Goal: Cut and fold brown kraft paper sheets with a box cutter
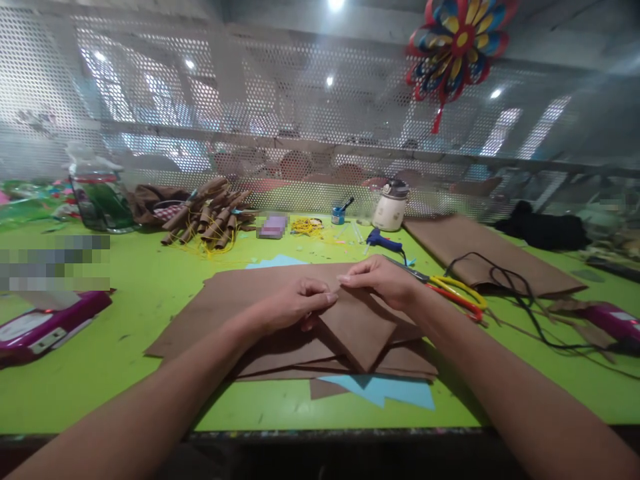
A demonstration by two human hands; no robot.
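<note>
A small brown paper piece (361, 328) is tilted above a stack of larger brown paper sheets (250, 287), one corner pointing toward me. My left hand (303, 301) is closed, thumb and forefinger pinching it at its left edge. At its upper edge, the closed fingertips of my right hand (377, 279) pinch together on it. The tips of both hands are close but apart. Light blue paper (385, 390) sticks out under the near side of the stack. Just right of my right hand lie scissors (463, 300) with yellow and orange handles, partly hidden by my wrist.
Rolled brown paper tubes (213, 213) with yellow string lie at the back left. A blue glue gun (385, 241), a white jar (391, 207) and a folded brown sheet (490, 257) are farther back. A purple power strip (60, 327) sits left; a black cord (525, 300) runs at right.
</note>
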